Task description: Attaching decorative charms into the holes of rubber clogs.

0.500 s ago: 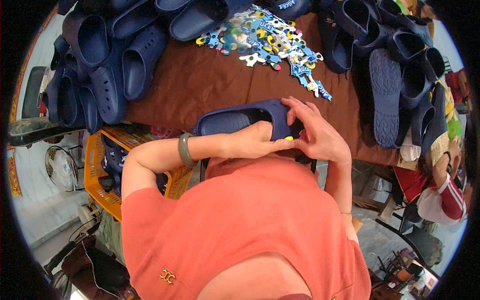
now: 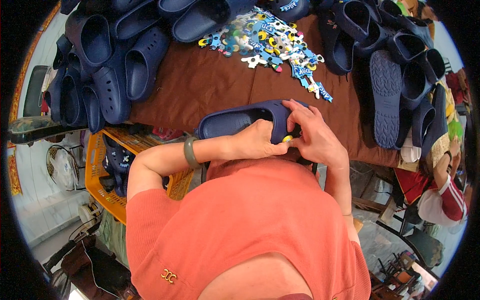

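A navy clog (image 2: 225, 122) lies on its side at the table's near edge, close to my body, with its foot opening facing up. My left hand (image 2: 254, 140) grips its rim, the fingers reaching inside and the thumb outside. Over the toe end curls my right hand (image 2: 319, 136), its fingers on the upper and its thumb near my left thumb. A small yellow shoe charm (image 2: 287, 139) shows on the side of the clog between both thumbs. The right fingertips are partly hidden.
Loose shoe charms (image 2: 270, 42) lie in a pile beyond the clog on the brown tablecloth (image 2: 175, 95). Navy clogs are heaped at left (image 2: 107, 75) and right (image 2: 385, 90). A yellow crate (image 2: 97, 195) holding clogs stands at lower left. Another person's arm (image 2: 442, 167) appears far right.
Both thumbs have shifted slightly, and more of the yellow charm shows now. The clog stays in nearly the same place, held by both hands.
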Available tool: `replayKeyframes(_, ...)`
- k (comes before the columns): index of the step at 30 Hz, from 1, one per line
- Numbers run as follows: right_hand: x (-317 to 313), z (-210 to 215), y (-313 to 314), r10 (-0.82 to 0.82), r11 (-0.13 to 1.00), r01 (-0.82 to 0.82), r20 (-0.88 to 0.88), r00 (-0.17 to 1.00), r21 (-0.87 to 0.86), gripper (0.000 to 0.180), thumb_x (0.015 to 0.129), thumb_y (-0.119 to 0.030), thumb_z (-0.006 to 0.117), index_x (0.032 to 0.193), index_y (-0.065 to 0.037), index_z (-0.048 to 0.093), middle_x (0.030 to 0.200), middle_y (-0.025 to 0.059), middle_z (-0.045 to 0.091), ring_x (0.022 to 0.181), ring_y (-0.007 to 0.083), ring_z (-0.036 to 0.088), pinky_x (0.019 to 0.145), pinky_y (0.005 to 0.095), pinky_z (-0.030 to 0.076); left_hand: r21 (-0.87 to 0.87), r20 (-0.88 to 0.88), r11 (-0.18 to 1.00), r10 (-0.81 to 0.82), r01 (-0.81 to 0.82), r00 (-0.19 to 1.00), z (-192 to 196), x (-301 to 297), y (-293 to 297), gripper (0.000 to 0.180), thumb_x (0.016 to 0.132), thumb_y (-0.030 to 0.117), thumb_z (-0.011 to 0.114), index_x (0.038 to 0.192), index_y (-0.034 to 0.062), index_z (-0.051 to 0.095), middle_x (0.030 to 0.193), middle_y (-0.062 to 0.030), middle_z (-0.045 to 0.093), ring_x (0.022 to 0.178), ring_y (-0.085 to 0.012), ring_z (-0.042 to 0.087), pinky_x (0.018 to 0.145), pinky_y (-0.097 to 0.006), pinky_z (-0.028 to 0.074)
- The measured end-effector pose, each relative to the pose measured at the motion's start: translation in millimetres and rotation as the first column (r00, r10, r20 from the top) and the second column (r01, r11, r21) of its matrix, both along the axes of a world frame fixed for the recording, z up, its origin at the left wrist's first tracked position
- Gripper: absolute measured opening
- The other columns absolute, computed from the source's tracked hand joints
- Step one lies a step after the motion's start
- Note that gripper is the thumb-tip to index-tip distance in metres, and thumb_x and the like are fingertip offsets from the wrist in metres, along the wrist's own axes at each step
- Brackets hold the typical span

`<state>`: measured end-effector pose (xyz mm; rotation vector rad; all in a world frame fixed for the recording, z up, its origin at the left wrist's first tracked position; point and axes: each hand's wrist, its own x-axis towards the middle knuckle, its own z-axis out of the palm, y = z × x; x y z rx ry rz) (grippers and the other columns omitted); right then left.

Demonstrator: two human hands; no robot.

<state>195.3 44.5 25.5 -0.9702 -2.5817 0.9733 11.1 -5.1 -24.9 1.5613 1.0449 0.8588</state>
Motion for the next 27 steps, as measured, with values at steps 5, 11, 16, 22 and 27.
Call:
replayKeyframes(5, 0, 5, -2, 0.008, 1.0, -0.008, 0.01, 1.0, -0.002, 0.037, 0.062, 0.006, 0.071, 0.088, -0.006, 0.047, 0.139, 0.0214, 0.045, 0.134, 0.037, 0.036, 0.109, 0.0489, 0.024, -0.067, -0.07, 0.996, -0.058, 0.053, 0.996, -6, -3, 1, 0.031, 0.079, 0.023, 0.064, 0.076, -0.0053, 0.051, 0.056, -0.0127, 0.045, 0.054, -0.0134, 0.043, 0.05, -0.035, 0.04)
replayKeyframes(11, -2, 3, -4, -0.005, 0.999, 0.005, 0.01, 1.0, 0.05, 0.03, 0.064, 0.004, 0.064, 0.088, -0.004, 0.048, 0.136, 0.025, 0.046, 0.132, 0.0385, 0.037, 0.106, 0.0553, 0.026, -0.125, -0.087, 0.992, -0.018, 0.007, 0.996, 6, 0, 1, 0.037, 0.077, 0.026, 0.064, 0.07, -0.0069, 0.049, 0.054, -0.0144, 0.041, 0.052, -0.013, 0.041, 0.049, -0.037, 0.04)
replayKeyframes(16, 0, -3, 1, -0.002, 1.0, 0.003, -0.021, 1.0, 0.022, 0.029, 0.063, 0.002, 0.068, 0.085, -0.005, 0.05, 0.136, 0.0226, 0.047, 0.131, 0.0365, 0.039, 0.106, 0.053, 0.026, -0.164, -0.172, 0.986, -0.014, -0.014, 0.985, 14, 2, 0, 0.039, 0.077, 0.028, 0.065, 0.072, -0.0069, 0.05, 0.054, -0.0154, 0.041, 0.052, -0.0139, 0.041, 0.049, -0.038, 0.041)
replayKeyframes(22, 7, -2, 10, 0.037, 0.999, -0.04, -0.163, 0.986, -0.013, 0.03, 0.063, -0.002, 0.076, 0.081, -0.007, 0.053, 0.133, 0.0138, 0.053, 0.115, 0.0282, 0.052, 0.108, 0.0425, 0.026, -0.033, -0.088, 0.997, 0.063, -0.066, 0.994, -1, 3, 4, 0.039, 0.079, 0.03, 0.066, 0.077, -0.0066, 0.053, 0.057, -0.0131, 0.045, 0.055, -0.0126, 0.043, 0.05, -0.036, 0.041)
replayKeyframes(27, 9, -7, 15, -0.027, 1.0, 0.025, -0.161, 0.987, -0.015, 0.022, 0.072, -0.009, 0.073, 0.088, -0.009, 0.058, 0.129, 0.0092, 0.057, 0.113, 0.0241, 0.052, 0.111, 0.0476, 0.02, -0.161, -0.198, 0.987, -0.021, -0.011, 0.98, 1, -10, 16, 0.028, 0.085, 0.018, 0.061, 0.107, 0.0013, 0.057, 0.094, -0.0065, 0.063, 0.085, -0.0125, 0.058, 0.075, -0.031, 0.05)
